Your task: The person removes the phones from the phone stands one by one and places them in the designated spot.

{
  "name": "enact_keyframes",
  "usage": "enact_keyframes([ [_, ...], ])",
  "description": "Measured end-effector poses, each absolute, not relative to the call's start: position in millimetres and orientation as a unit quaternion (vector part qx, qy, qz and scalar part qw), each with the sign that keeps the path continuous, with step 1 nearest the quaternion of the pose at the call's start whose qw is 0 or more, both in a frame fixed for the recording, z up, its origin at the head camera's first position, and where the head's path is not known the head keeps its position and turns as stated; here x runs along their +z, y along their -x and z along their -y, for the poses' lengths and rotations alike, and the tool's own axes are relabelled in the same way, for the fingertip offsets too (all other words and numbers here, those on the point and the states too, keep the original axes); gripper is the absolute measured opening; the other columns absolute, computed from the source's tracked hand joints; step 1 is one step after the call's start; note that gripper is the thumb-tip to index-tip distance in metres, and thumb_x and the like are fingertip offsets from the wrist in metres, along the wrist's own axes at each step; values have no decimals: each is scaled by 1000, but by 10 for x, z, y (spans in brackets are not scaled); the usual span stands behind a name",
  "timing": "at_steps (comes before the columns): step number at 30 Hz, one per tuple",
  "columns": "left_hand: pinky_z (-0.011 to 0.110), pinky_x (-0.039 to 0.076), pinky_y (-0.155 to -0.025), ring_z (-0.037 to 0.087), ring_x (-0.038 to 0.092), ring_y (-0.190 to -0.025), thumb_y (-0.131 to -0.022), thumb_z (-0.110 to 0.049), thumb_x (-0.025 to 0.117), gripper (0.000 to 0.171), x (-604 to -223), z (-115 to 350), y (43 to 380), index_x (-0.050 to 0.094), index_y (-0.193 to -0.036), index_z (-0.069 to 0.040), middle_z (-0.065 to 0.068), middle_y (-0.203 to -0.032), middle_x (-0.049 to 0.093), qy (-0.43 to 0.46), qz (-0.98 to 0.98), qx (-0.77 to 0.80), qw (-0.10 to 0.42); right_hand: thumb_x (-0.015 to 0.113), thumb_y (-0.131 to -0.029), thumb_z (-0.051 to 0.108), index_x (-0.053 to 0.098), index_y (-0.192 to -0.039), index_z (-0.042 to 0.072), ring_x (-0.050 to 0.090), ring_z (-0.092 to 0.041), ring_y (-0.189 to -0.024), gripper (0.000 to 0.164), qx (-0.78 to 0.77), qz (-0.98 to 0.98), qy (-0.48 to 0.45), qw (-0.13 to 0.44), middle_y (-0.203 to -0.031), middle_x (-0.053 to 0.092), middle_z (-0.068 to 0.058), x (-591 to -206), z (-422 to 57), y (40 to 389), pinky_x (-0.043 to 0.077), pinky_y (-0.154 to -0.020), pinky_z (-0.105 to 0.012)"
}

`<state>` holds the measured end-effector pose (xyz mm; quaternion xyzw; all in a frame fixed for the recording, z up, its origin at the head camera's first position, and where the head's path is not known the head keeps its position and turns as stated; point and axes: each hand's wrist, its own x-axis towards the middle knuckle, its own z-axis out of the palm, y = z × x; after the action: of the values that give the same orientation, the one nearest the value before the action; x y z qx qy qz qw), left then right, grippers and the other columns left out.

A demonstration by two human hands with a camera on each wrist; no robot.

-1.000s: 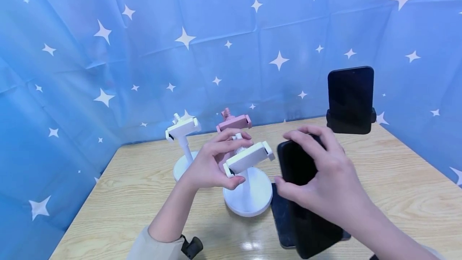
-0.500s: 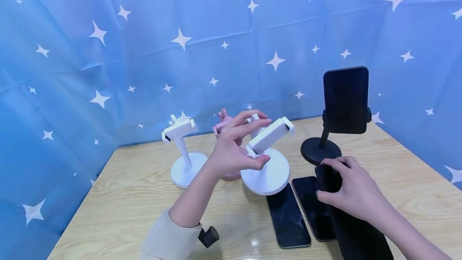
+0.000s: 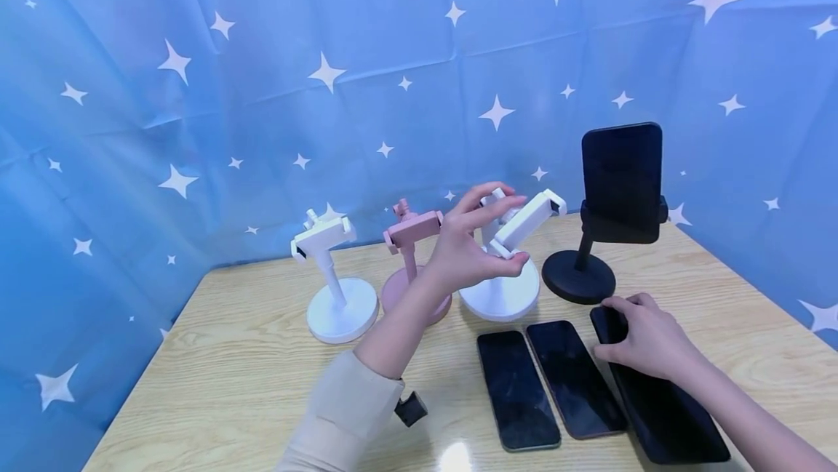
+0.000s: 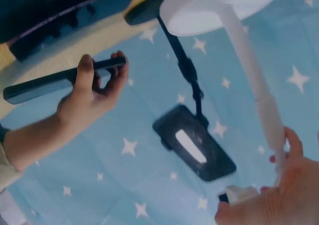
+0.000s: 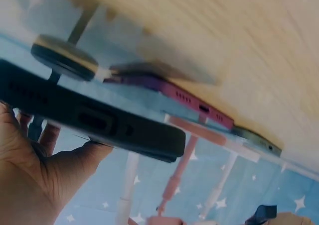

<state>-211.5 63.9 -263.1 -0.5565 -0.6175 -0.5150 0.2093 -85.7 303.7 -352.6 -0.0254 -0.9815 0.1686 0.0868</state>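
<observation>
One phone [image 3: 622, 170] already clamped in black stand [image 3: 579, 277], tabletop [image 3: 222, 356] 1 o'clock; left hand [image 3: 461, 254] grip pinched clamp of white stand [image 3: 500, 296]; right hand [image 3: 644, 341] grip clenched on third phone [image 3: 674, 414], 4 o'clock; two phones [image 3: 543, 385] flat, unmounted; two stands [image 3: 366, 297] empty, 11 o'clock.

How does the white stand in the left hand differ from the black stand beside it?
The white stand has an empty clamp, tilted, gripped by the left hand; the black stand carries an upright dark phone and nobody touches it. One is white, the other black. Both have round bases on the table.
</observation>
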Motion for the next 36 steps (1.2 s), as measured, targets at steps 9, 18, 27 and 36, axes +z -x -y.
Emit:
enact_keyframes([
  [9,18,45,-83,19,51,-102,-60,-6,80,53,-2808,-816,2299,63,-110,2,15,-116,52,551,638,-495,209,78,-60,30,57,-111,-4,54,-38,-77,65,170,982,14,86,-103,48,-33,-3644,-3140,918,46,-61,-48],
  [18,15,44,-79,19,52,-101,-62,-5,78,52,-2903,-827,2416,63,-112,-1,13,-117,52,532,659,-499,184,78,-56,27,58,-109,-3,54,-35,-75,64,176,980,-7,89,-100,49,-29,-3716,-3171,993,46,-61,-46],
  [27,16,44,-79,18,50,-106,-67,-9,76,52,-2853,-869,2462,61,-117,-6,9,-124,50,496,704,-485,148,80,-58,30,59,-107,0,54,-34,-77,62,186,979,-14,83,-100,50,-28,-3755,-3204,1064,45,-61,-45],
  [36,21,48,-78,17,49,-108,-70,-9,74,54,-2861,-936,2520,59,-122,-9,7,-131,47,468,717,-505,108,79,-62,37,59,-107,0,47,-43,-91,62,181,981,-17,63,-100,47,-31,-3800,-3216,1136,39,-68,-56],
])
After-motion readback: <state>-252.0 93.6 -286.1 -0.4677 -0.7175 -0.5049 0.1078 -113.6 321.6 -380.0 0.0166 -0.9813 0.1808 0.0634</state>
